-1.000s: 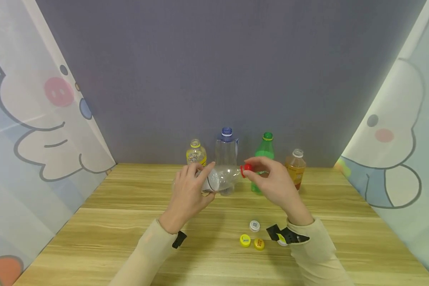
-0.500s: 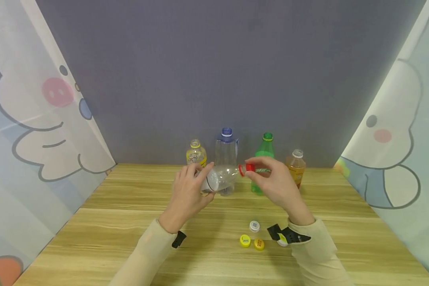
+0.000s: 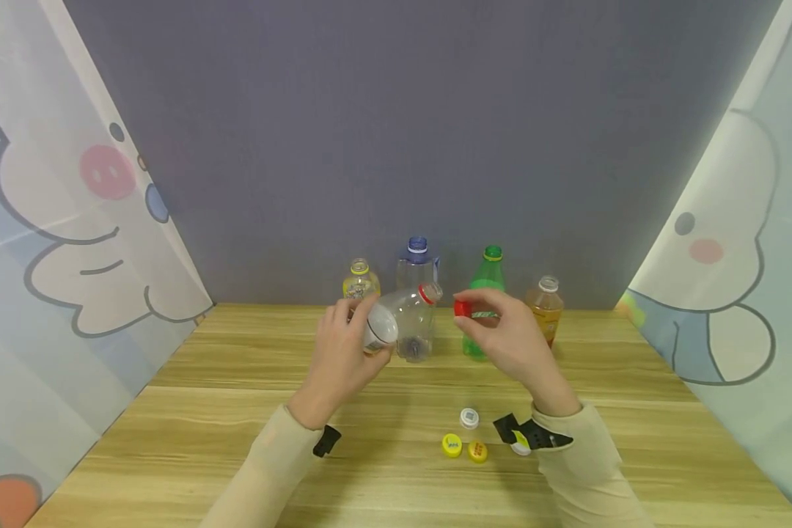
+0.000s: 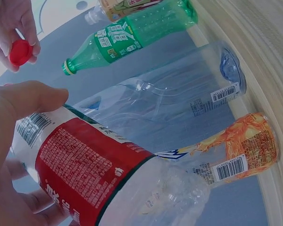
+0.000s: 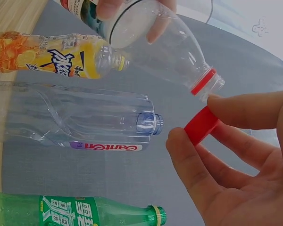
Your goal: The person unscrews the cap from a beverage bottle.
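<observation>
My left hand grips a clear plastic bottle round its red and white label. The bottle is tilted, its bare mouth with a red neck ring pointing up and to the right. Between thumb and fingers, my right hand pinches a red bottle cap. In the right wrist view a small gap separates the cap from the bottle's mouth. Behind the hands stand a yellow-labelled bottle, a large clear bottle with a blue neck, a green bottle and an amber-labelled bottle, all uncapped.
On the wooden table, nearer than the bottles, lie a white cap, a yellow cap and an orange-yellow cap. Another white cap is partly hidden by the right wrist strap. A grey panel rises behind.
The red cap has come off the bottle's mouth and is held apart from it. My left hand has tipped the bottle's neck upward; the right hand has hardly moved.
</observation>
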The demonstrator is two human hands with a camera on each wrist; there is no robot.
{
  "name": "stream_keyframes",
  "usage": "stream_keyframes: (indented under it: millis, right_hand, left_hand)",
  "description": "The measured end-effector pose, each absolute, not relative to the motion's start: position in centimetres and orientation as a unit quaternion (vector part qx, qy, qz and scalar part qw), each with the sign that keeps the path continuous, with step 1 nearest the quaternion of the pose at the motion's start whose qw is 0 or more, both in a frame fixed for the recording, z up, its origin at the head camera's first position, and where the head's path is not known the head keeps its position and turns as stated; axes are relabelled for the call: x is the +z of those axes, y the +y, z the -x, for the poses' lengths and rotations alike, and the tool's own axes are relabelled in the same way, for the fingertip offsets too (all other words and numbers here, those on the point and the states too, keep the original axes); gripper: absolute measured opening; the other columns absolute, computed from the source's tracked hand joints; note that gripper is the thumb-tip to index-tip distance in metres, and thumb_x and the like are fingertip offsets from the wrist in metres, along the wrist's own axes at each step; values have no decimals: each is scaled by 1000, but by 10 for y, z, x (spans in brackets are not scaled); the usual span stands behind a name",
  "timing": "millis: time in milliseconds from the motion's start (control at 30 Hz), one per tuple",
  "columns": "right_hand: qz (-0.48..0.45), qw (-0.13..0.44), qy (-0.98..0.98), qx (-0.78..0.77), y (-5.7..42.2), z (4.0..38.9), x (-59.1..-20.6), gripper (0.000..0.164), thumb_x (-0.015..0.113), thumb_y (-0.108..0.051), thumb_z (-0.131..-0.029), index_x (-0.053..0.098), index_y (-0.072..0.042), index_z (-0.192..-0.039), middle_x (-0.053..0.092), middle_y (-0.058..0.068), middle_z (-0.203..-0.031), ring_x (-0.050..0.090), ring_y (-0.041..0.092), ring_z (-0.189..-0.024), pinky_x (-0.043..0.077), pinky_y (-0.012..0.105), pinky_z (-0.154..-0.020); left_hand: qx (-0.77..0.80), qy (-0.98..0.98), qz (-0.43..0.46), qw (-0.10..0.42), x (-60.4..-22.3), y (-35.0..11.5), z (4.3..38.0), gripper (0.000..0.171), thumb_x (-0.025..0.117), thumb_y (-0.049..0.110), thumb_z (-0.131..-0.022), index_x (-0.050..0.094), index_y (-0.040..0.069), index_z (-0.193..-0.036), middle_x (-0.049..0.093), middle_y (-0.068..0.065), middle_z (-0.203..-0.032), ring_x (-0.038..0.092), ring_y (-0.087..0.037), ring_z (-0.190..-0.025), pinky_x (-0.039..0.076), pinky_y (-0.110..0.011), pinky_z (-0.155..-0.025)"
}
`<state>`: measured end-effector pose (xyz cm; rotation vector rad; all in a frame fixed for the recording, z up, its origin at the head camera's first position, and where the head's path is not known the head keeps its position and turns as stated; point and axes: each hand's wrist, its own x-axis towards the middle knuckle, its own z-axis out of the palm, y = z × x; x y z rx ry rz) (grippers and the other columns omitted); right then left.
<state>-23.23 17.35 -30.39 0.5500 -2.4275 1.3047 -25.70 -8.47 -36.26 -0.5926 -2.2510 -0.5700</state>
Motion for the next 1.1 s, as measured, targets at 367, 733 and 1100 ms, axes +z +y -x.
stream_keyframes:
  millis: [367, 733, 1100]
  right_hand:
    - [-199, 142, -859, 450, 172, 231, -303, 34, 68, -3, -94, 66, 1, -128, 67, 16, -123, 65, 31, -112, 55, 44, -93]
    - [-201, 130, -867, 437, 169, 230, -305, 35, 68, -2, -94, 65, -1, -129, 67, 13, -124, 65, 30, -113, 56, 44, -92]
    - [-218, 118, -864, 437, 158, 231, -312, 30, 67, 1, -92, 68, 1, -122, 69, 13, -116, 65, 30, -107, 55, 48, -93]
  left_hand:
    - [-253, -870, 202, 373, -360, -90, 259, 82, 90, 27, -69, 53, 7, -139, 56, -19, -113, 54, -38, -102, 47, -52, -83]
    - [-279, -858, 190, 389, -354, -95, 259, 76, 87, 26, -72, 53, -2, -134, 55, -22, -111, 53, -40, -97, 47, -50, -80]
    - [-301, -854, 167, 390, -352, -102, 261, 78, 89, 31, -74, 52, -4, -133, 54, -22, -108, 51, -37, -94, 49, -48, -74]
